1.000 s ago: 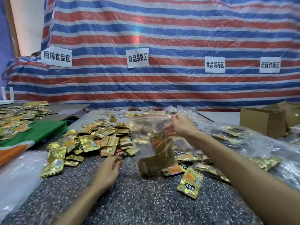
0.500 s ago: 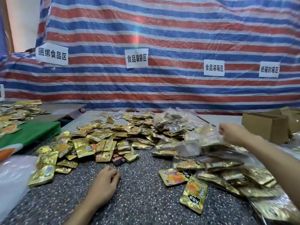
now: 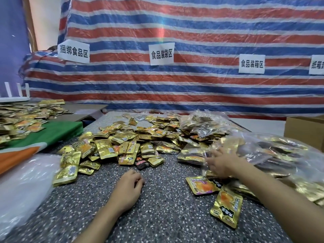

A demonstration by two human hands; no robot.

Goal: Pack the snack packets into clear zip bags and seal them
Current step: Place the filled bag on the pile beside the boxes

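Many gold packets (image 3: 107, 149); sign (image 3: 161, 53) on tarp (image 3: 210, 32) reads 食品装袋区.

Ahead of left hand (image 3: 128, 188): loose packet heap (image 3: 122, 146) on table (image 3: 157, 216). Left of it: plastic bag stack (image 3: 22, 181). Under and right of right hand (image 3: 221, 163): filled bags (image 3: 266, 155). Nearer than right hand: two single packets (image 3: 227, 209). Beyond filled bags: box (image 3: 305, 130).

I see a speckled table (image 3: 157, 216). Directly on it:
- loose packets (image 3: 122, 144), heaped at centre;
- filled bags (image 3: 271, 155), piled at right;
- two single packets (image 3: 227, 210) near the front;
- plastic (image 3: 26, 181) at the left edge.
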